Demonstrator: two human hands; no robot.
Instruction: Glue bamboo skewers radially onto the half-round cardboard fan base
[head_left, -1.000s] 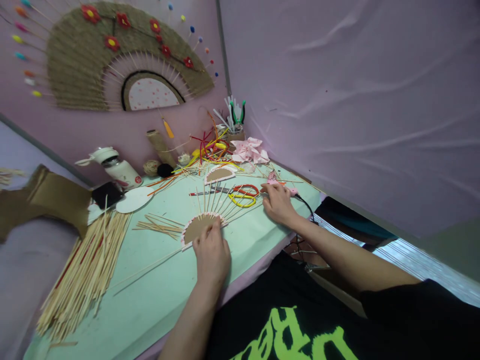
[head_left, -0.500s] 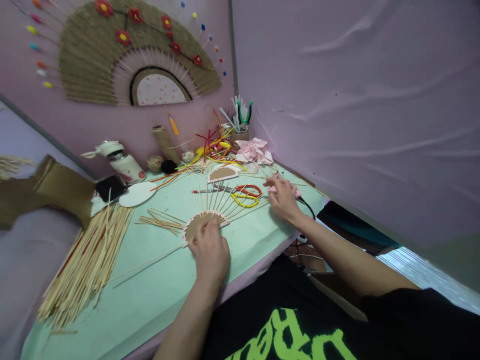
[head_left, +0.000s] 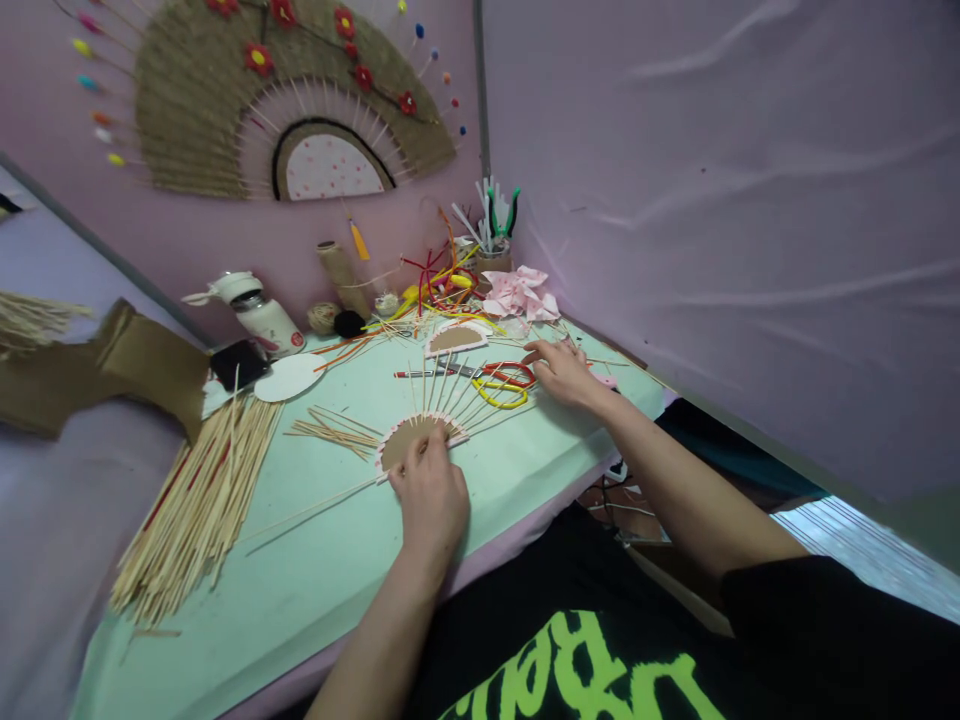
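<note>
In the head view, a brown cardboard half-disc (head_left: 397,440) with a pink-and-white patterned rim lies on the table, thin wooden sticks fanning out from its curved edge. My left hand (head_left: 435,490) grips its straight edge, fingers over the top. My right hand (head_left: 562,372) is at the back right with fingers stretched out, just beside the scissors (head_left: 504,385) with red and yellow handles. A pink glue gun (head_left: 606,381) shows partly behind that hand. What lies under the right fingertips is hidden.
A big pile of sticks (head_left: 199,510) lies at the left, a smaller bunch (head_left: 334,432) nearer the half-disc. Behind stand a white bottle (head_left: 270,322), a second half-disc (head_left: 456,340), pink crumpled paper (head_left: 519,293) and a jar of tools (head_left: 493,262). A decorated fan (head_left: 187,120) hangs on the wall.
My right hand has come off the pink glue gun and shifted left towards the scissors handles. My left hand stays on the half-disc. The whole view has shifted slightly.
</note>
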